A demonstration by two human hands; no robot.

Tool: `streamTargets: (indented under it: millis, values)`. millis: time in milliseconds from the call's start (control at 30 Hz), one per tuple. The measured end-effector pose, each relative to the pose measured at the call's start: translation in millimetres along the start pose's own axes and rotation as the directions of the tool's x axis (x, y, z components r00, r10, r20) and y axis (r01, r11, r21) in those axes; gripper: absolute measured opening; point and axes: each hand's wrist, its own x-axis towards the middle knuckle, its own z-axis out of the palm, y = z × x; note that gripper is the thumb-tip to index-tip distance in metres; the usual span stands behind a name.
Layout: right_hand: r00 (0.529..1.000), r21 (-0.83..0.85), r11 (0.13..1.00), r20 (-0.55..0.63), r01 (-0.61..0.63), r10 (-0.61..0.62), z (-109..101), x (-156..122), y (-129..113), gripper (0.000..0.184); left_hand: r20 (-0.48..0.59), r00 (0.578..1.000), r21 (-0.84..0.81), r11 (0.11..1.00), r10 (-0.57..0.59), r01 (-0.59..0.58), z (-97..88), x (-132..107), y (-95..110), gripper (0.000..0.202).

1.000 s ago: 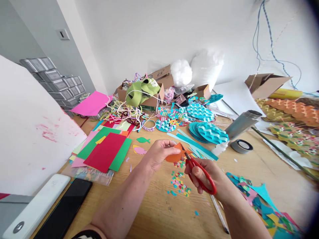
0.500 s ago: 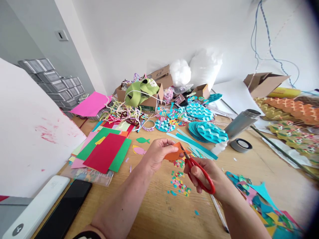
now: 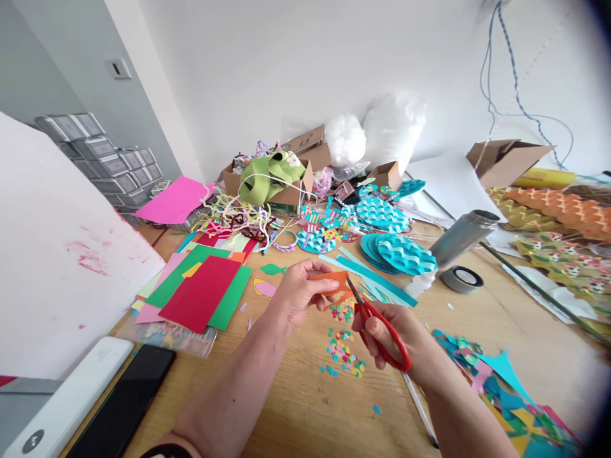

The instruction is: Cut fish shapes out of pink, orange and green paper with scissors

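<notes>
My left hand point(image 3: 298, 292) pinches a small orange paper shape point(image 3: 331, 278) above the wooden table point(image 3: 310, 407). My right hand point(image 3: 394, 337) grips red-handled scissors point(image 3: 377, 324), whose blades point up-left into the orange paper. A thin orange offcut hangs just under the blades. Below them lies a scatter of small coloured paper dots point(image 3: 344, 353). A green paper fish point(image 3: 273, 269) and a yellow-and-pink paper fish point(image 3: 265, 288) lie just left of my left hand.
Red, green and pink paper sheets point(image 3: 200, 289) lie at left, with a black phone point(image 3: 126, 401) and a white device point(image 3: 62, 407) near the front edge. Teal scalloped discs point(image 3: 401, 251), a metal flask point(image 3: 463, 236), a tape roll point(image 3: 462, 278), boxes and paper scraps point(image 3: 496, 381) crowd the back and right.
My left hand has turned the orange paper flatter and lifted it slightly. The scissors have cut further in, and a thin orange strip now hangs loose under the blades.
</notes>
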Motion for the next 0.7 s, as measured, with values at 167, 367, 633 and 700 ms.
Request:
streamTargets:
  millis: [167, 367, 633, 700]
  values:
    - [1.0, -0.015, 1.0, -0.006, -0.008, 0.008, 0.8, 0.2, -2.5, 0.06, -0.066, 0.998, 0.001, 1.0, 0.011, -0.011, 2.5, -2.2, 1.9, 0.045]
    - [1.0, -0.029, 1.0, 0.029, -0.011, 0.011, 0.4, -0.9, -4.2, 0.06, -0.083, 0.994, 0.066, 0.996, 0.068, -0.063, 3.6, -3.1, 0.8, 0.046]
    - [0.999, -0.044, 0.999, 0.036, 0.001, 0.0, 1.6, -2.2, -8.9, 0.06, -0.06, 0.996, 0.061, 0.996, 0.073, -0.07, 3.6, -3.3, 2.0, 0.045]
    - [1.0, -0.026, 1.0, 0.015, -0.003, 0.003, 2.7, -3.0, -10.1, 0.058, -0.051, 0.996, -0.001, 0.998, 0.07, -0.07, 3.3, -2.7, 2.3, 0.048]
